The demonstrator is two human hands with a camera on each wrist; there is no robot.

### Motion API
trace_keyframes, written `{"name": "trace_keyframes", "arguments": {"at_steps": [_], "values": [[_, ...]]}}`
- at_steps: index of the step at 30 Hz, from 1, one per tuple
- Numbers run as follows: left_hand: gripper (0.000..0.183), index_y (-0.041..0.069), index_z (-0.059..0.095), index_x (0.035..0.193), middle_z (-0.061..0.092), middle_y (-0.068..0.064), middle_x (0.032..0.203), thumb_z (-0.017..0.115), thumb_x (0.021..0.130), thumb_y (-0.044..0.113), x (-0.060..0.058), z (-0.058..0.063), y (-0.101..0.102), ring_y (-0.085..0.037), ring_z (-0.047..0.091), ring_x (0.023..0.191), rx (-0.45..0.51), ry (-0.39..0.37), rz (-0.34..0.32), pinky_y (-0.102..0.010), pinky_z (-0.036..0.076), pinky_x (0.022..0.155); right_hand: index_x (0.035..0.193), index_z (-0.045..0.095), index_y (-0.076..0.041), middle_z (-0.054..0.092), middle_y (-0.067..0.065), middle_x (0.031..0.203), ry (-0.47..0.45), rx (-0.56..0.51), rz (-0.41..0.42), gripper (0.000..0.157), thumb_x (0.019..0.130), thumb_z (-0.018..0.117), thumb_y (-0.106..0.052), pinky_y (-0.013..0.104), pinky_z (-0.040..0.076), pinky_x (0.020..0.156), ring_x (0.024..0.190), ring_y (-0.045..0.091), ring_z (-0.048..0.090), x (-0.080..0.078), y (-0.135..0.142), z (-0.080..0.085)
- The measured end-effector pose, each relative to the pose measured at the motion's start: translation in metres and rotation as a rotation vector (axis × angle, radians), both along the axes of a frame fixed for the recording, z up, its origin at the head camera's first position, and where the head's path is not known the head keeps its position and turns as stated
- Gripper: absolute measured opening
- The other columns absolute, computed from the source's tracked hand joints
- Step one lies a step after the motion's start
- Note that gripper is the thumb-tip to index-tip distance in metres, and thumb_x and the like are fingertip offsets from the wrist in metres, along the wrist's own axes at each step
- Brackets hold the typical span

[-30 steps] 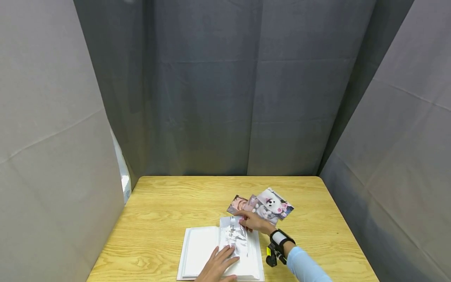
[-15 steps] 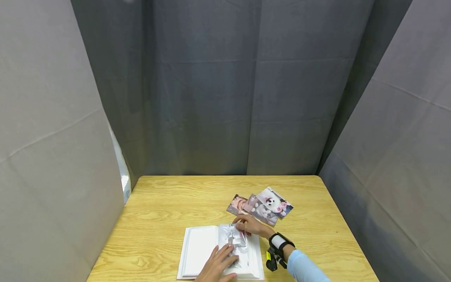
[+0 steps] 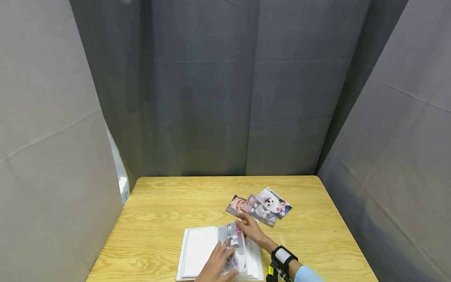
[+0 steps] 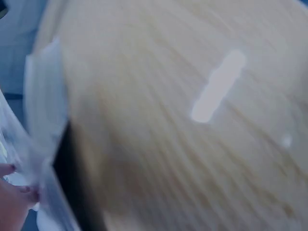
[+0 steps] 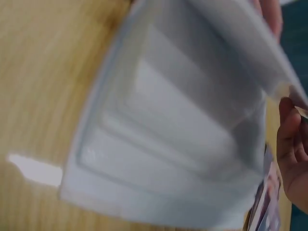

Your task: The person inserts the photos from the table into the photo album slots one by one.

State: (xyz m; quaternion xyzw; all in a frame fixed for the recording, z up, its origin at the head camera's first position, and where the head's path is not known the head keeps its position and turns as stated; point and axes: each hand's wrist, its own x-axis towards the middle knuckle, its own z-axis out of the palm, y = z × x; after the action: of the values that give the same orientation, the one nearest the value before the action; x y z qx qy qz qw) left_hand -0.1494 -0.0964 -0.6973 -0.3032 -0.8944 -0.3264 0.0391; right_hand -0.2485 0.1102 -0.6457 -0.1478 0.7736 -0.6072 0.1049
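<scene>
A white photo album point(image 3: 201, 250) lies spread near the table's front edge. Over its right side, a clear sleeve page with a greyish photo point(image 3: 230, 231) stands tilted up. My right hand point(image 3: 253, 232) pinches the top right corner of the photo and sleeve between thumb and fingers. In the right wrist view that hand point(image 5: 293, 149) grips the raised corner, and the album's white inner pages point(image 5: 178, 106) show beneath. My left hand point(image 3: 216, 262) rests on the lower part of the sleeve page with fingers spread. The left wrist view catches only its fingertips point(image 4: 21, 192) at the page.
Several loose photos lie overlapping just beyond the album: a white dog with pink flowers point(image 3: 273, 203), a greyish one point(image 3: 260, 213) and a pinkish one point(image 3: 235, 205). Wood-grain table point(image 3: 158, 219) surrounds them. Grey curtains point(image 3: 197, 98) hang behind and on both sides.
My right hand first drew the sleeve's top toward me, then lifted its corner, so the page tilts up and more of the photo shows. My left hand has stayed nearly still.
</scene>
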Motion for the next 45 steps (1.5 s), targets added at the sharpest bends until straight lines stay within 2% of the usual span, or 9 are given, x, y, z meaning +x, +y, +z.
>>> {"name": "trace_keyframes", "arguments": {"at_steps": [6, 9, 12, 17, 22, 26, 32, 39, 45], "values": [[0.046, 0.003, 0.039, 0.146, 0.042, -0.023, 0.147, 0.043, 0.107, 0.027, 0.0, 0.032, -0.005, -0.045, 0.045, 0.13, 0.3, -0.226, 0.085, -0.056, 0.044, 0.1, 0.133, 0.05, 0.009, 0.064, 0.028, 0.11, 0.03, -0.085, 0.068, 0.038, 0.108, 0.042, -0.018, 0.049, 0.058, 0.063, 0.085, 0.03, 0.069, 0.032, -0.028, 0.016], [0.045, -0.004, 0.035, 0.145, 0.047, -0.028, 0.14, 0.042, 0.107, 0.021, -0.003, 0.046, -0.016, -0.042, 0.055, 0.121, 0.443, -0.285, 0.14, -0.046, 0.049, 0.097, 0.137, 0.051, 0.003, 0.059, 0.025, 0.128, 0.193, 0.016, 0.172, 0.037, 0.108, 0.041, -0.018, 0.044, 0.059, 0.075, 0.102, 0.03, 0.066, 0.047, -0.042, 0.014], [0.045, -0.008, 0.041, 0.139, 0.056, -0.031, 0.127, 0.053, 0.102, 0.015, -0.003, 0.054, -0.033, -0.037, 0.066, 0.104, 0.547, -0.318, 0.295, -0.036, 0.056, 0.084, 0.142, 0.049, -0.003, 0.054, 0.018, 0.14, 0.4, 0.19, 0.286, 0.039, 0.107, 0.045, -0.018, 0.039, 0.053, 0.09, 0.117, 0.028, 0.059, 0.062, -0.051, 0.008], [0.044, -0.007, 0.058, 0.125, 0.068, -0.021, 0.1, 0.072, 0.083, -0.003, -0.007, 0.054, -0.063, -0.022, 0.069, 0.073, 0.464, -0.283, 0.604, -0.027, 0.056, 0.061, 0.139, 0.054, -0.007, 0.054, 0.014, 0.141, 0.557, 0.378, 0.338, 0.039, 0.102, 0.055, -0.02, 0.049, 0.046, 0.098, 0.124, 0.027, 0.053, 0.074, -0.047, -0.005], [0.048, -0.007, 0.061, 0.122, 0.068, -0.014, 0.093, 0.078, 0.077, -0.005, -0.01, 0.04, -0.08, -0.015, 0.063, 0.066, 0.308, -0.265, 0.678, -0.025, 0.053, 0.056, 0.133, 0.058, -0.006, 0.056, 0.019, 0.137, 0.568, 0.441, 0.229, 0.038, 0.097, 0.062, -0.015, 0.059, 0.043, 0.093, 0.121, 0.036, 0.052, 0.072, -0.025, -0.013], [0.053, -0.005, 0.059, 0.126, 0.065, -0.016, 0.099, 0.078, 0.077, -0.003, -0.008, 0.031, -0.084, -0.017, 0.062, 0.069, 0.229, -0.249, 0.686, -0.03, 0.052, 0.059, 0.133, 0.058, -0.005, 0.054, 0.021, 0.139, 0.537, 0.482, 0.182, 0.039, 0.095, 0.063, -0.014, 0.063, 0.04, 0.094, 0.124, 0.04, 0.05, 0.066, -0.008, -0.016], [0.049, 0.001, 0.063, 0.123, 0.057, -0.025, 0.118, 0.076, 0.076, -0.005, -0.007, 0.012, -0.076, -0.042, 0.055, 0.102, 0.071, -0.135, 0.672, -0.056, 0.048, 0.084, 0.129, 0.06, -0.004, 0.053, 0.023, 0.139, 0.506, 0.528, 0.11, 0.039, 0.091, 0.066, -0.011, 0.066, 0.038, 0.097, 0.126, 0.044, 0.047, 0.059, 0.011, -0.019], [0.059, 0.004, 0.071, 0.11, 0.057, -0.022, 0.132, 0.056, 0.061, -0.025, -0.009, -0.009, -0.04, -0.045, 0.049, 0.123, -0.089, 0.215, 0.421, -0.059, 0.04, 0.1, 0.123, 0.064, -0.002, 0.054, 0.026, 0.136, 0.504, 0.534, 0.062, 0.038, 0.086, 0.07, -0.006, 0.065, 0.037, 0.099, 0.125, 0.046, 0.048, 0.056, 0.023, -0.027], [0.047, 0.0, 0.065, 0.12, 0.054, -0.02, 0.137, 0.063, 0.075, -0.012, -0.013, -0.004, -0.009, -0.04, 0.045, 0.131, -0.174, 0.197, 0.253, -0.057, 0.035, 0.108, 0.122, 0.065, -0.003, 0.053, 0.025, 0.137, 0.514, 0.538, 0.068, 0.036, 0.087, 0.071, -0.007, 0.063, 0.037, 0.1, 0.126, 0.046, 0.048, 0.053, 0.022, -0.034]]}}
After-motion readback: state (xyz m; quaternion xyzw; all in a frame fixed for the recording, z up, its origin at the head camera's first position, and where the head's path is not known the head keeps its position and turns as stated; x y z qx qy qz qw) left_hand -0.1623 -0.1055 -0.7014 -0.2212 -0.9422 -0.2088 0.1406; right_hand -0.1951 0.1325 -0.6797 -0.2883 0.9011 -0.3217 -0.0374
